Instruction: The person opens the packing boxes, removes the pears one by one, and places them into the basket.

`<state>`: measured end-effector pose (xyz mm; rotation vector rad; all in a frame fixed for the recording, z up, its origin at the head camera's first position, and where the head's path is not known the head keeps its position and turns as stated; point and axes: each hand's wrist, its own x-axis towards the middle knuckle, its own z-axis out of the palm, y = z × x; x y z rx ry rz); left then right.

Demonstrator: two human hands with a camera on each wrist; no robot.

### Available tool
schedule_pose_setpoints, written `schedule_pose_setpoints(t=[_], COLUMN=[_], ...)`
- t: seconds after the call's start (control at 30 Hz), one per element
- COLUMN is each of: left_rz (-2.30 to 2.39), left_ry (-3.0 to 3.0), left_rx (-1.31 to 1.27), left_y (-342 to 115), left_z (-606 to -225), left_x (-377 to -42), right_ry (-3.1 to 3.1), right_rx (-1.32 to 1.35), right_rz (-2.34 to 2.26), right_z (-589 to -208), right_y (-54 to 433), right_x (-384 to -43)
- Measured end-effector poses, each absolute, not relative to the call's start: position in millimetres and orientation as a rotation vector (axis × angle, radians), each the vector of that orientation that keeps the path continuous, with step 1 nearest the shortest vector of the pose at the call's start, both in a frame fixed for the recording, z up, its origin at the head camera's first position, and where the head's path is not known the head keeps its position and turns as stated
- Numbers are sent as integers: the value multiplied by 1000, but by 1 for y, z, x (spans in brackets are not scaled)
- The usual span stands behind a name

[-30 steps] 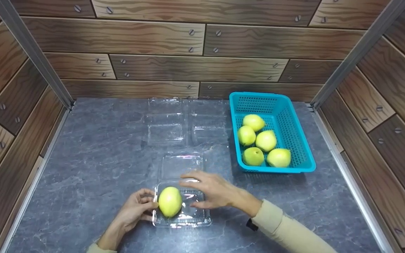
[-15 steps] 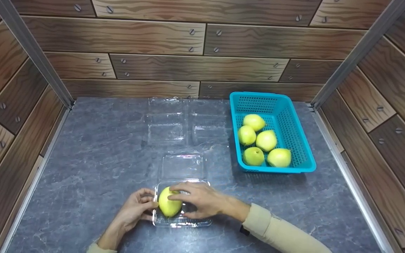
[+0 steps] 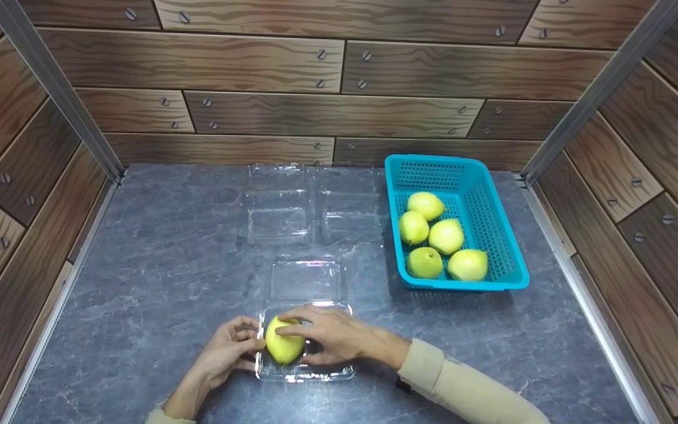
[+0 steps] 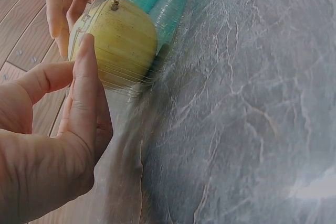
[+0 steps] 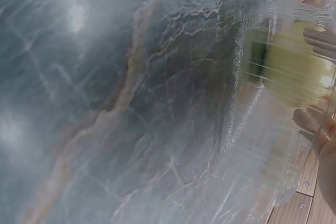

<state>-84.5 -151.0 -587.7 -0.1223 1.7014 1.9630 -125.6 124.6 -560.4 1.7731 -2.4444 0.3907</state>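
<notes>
A yellow-green, pear-like fruit sits in the left half of a clear plastic clamshell container, whose lid is folded back away from me. My left hand pinches the container's left wall between thumb and fingers. In the left wrist view, its fingertip lies against the clear wall beside the fruit, whose brown stem end shows. My right hand reaches in from the right and grips the fruit, fingers over its top and thumb at its right side. The right wrist view shows this through the clear wall.
A blue-green plastic basket with several similar fruits stands at the back right. More clear clamshell containers lie at the back middle. Wood-patterned walls and metal posts edge the grey marbled table.
My right hand has moved left from over the container's right half and taken hold of the fruit. The fruit shifts very slightly. My left hand stays at the container's left wall.
</notes>
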Motion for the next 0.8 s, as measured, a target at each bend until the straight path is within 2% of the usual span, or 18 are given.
schedule_pose_setpoints(t=[0.8], left_rz=[1981], left_ry=[1672], left_rx=[-112], left_y=[-151], left_z=[-586], left_x=[-84], right_ry=[-2511], right_rx=[1833], right_rz=[326], right_z=[-567], right_y=[109], right_x=[-131])
